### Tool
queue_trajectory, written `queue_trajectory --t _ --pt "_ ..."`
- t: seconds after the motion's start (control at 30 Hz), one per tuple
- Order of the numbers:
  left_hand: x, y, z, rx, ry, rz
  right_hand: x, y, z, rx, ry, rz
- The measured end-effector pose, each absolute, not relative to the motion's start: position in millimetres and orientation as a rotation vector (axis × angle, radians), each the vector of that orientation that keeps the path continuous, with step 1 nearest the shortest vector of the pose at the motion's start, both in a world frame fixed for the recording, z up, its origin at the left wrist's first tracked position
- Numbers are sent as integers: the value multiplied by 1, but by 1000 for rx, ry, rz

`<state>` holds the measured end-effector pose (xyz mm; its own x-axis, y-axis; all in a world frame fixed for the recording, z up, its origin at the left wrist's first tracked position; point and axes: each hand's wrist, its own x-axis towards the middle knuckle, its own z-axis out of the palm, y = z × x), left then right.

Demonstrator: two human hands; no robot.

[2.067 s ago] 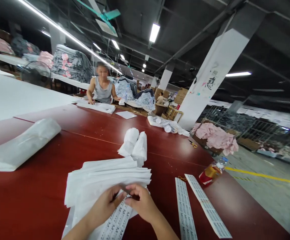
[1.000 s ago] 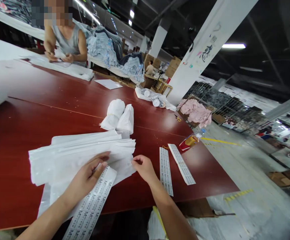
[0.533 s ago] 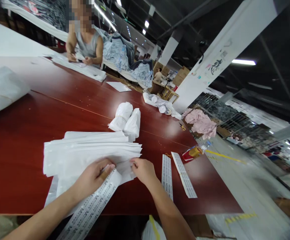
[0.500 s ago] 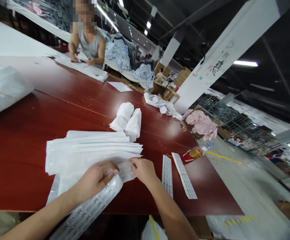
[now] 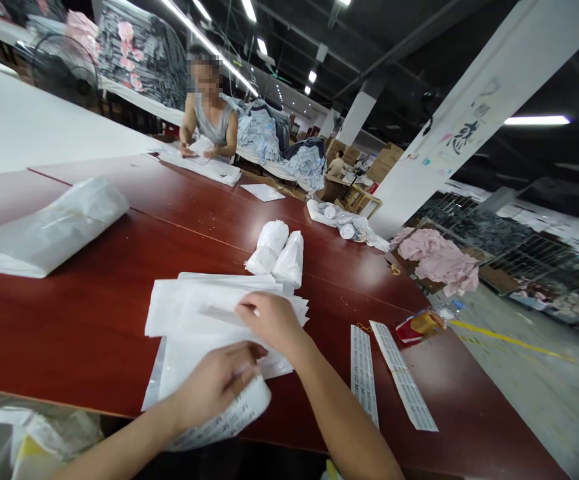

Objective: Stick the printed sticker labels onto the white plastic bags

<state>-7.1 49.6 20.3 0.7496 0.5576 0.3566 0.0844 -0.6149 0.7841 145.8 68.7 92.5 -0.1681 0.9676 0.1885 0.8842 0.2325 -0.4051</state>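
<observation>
My left hand [image 5: 216, 380] is closed around a curled strip of printed labels [image 5: 242, 415], which loops over the near edge of the table. Beneath both hands lies a fanned stack of white plastic bags [image 5: 184, 363], partly covered by my forearms. Over the upper bags, my right hand [image 5: 274, 323] has its fingers pinched together; whatever is between them is too small or hidden to make out. To the right, two flat strips of printed labels [image 5: 364, 367] [image 5: 403, 375] rest on the table.
Two tied white bundles [image 5: 269, 245] stand behind the stack on the red-brown table [image 5: 94, 320]. A large folded plastic bundle [image 5: 64, 223] lies left. At right are a bottle [image 5: 422, 327] and yellow-handled scissors [image 5: 393, 267]. Another person [image 5: 209, 123] handles white material across the table.
My right hand has moved up and left from the bags' right edge to over the stack. My left hand still holds the label strip. The view has shifted, showing more at left.
</observation>
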Motion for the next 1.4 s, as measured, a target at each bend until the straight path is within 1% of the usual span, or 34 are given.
queue_trajectory --t 0.07,0.17,0.27,0.33,0.4,0.53,0.57,0.6,0.67,0.77,0.83,0.9,1.0,1.1,1.23,1.33,1.4 --pt "-12 66 18 1983 676 771 160 36 93 -1805 -1859 290" --pt "-12 79 5 1864 776 744 168 -2 70 -1944 -1736 510" --pt "-11 79 -3 1760 766 733 169 -10 45 -1877 -1587 833" --pt "-11 76 -3 1732 768 751 169 -6 37 -1781 -1527 875" --pt "-10 74 -2 1745 801 774 167 -3 35 -1723 -1535 747" --pt "-9 72 -4 1808 896 799 151 -8 38 -1676 -1650 298" --pt "-9 72 -5 1821 918 802 148 -13 39 -1652 -1676 237" --pt "-10 72 -6 1830 936 803 147 -19 41 -1618 -1684 239" --pt "-11 72 -6 1824 946 802 155 -31 46 -1548 -1603 415" --pt "-12 72 -1 1748 915 794 196 -47 53 -1591 -1181 696" --pt "-13 71 4 1690 895 806 232 -53 53 -1709 -898 721" --pt "-14 70 8 1671 879 823 260 -54 48 -1803 -815 686" --pt "-14 69 9 1686 865 834 272 -52 34 -1885 -977 646" --pt "-14 69 7 1703 882 836 257 -48 17 -1976 -1160 573" --pt "-14 71 5 1698 888 800 236 -48 2 -2074 -1241 315" --pt "-14 71 5 1707 883 796 230 -52 0 -2145 -1267 143" --pt "-14 71 5 1721 879 793 229 -53 2 -2137 -1311 96"
